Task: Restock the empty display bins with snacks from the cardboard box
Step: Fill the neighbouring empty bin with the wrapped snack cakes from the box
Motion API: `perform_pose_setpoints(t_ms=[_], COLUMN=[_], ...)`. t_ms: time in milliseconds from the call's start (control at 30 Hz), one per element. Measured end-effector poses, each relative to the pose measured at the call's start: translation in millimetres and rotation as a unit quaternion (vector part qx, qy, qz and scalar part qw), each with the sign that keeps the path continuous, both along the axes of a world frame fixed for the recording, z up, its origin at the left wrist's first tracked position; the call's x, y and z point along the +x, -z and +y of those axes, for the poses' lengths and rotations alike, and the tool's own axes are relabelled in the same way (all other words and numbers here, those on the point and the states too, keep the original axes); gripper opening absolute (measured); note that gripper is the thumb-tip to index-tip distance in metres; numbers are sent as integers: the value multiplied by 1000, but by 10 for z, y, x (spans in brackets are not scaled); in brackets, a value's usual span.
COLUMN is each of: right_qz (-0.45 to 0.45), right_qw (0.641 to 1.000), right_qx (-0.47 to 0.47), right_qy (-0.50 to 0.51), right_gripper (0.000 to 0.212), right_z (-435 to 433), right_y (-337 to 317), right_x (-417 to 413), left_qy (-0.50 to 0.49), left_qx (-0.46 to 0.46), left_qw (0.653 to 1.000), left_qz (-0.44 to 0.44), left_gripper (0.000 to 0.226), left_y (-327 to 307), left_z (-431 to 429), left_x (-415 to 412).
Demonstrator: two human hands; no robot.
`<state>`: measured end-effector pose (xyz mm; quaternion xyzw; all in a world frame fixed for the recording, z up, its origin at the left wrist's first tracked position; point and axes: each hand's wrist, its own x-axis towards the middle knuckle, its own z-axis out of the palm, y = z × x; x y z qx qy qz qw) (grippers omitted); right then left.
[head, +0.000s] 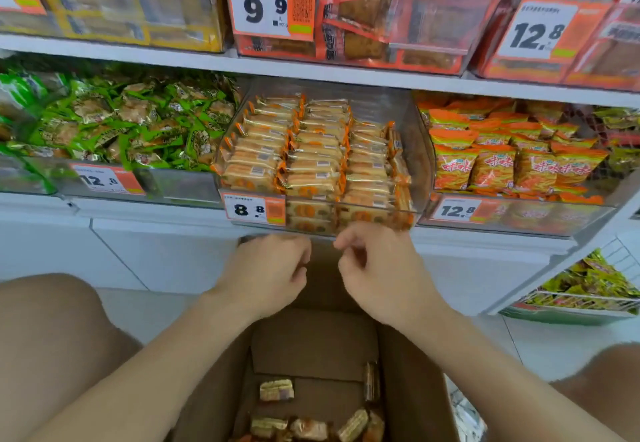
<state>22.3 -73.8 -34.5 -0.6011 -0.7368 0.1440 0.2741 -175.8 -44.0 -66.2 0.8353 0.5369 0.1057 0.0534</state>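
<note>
A clear display bin (420, 164) in the middle of the lower shelf holds neat rows of orange-wrapped snack packs (311, 161). Just below its front edge, my left hand (273, 268) and my right hand (377, 268) hover side by side above the open cardboard box (412, 389). The fingers of both hands are loosely curled and hold nothing. At the bottom of the box lie several loose wrapped snacks (277, 389), with much of the brown floor of the box bare.
Left of the middle bin is a bin of green-wrapped snacks (114, 123), right of it a bin of orange bags (512, 154). An upper shelf (346, 72) overhangs with more bins. A wire basket (585, 289) stands low at right. My knees flank the box.
</note>
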Motion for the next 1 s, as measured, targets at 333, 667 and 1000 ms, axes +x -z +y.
perform_pose_setpoints(t_ms=[333, 667, 1000], right_qz=[-72, -49, 83], right_qw=[850, 769, 865], right_qx=[-509, -618, -473], right_qy=[117, 157, 144], right_gripper=[40, 41, 43], right_z=[-184, -353, -379], right_y=[1950, 3120, 3391], right_x=[116, 189, 45], left_qy=[-52, -154, -157], left_qx=[-397, -496, -429], left_qw=[914, 849, 878], left_qz=[62, 96, 140], left_gripper=[29, 49, 45], left_y=[1860, 3202, 3342], left_z=[-94, -500, -559], left_x=[72, 48, 80])
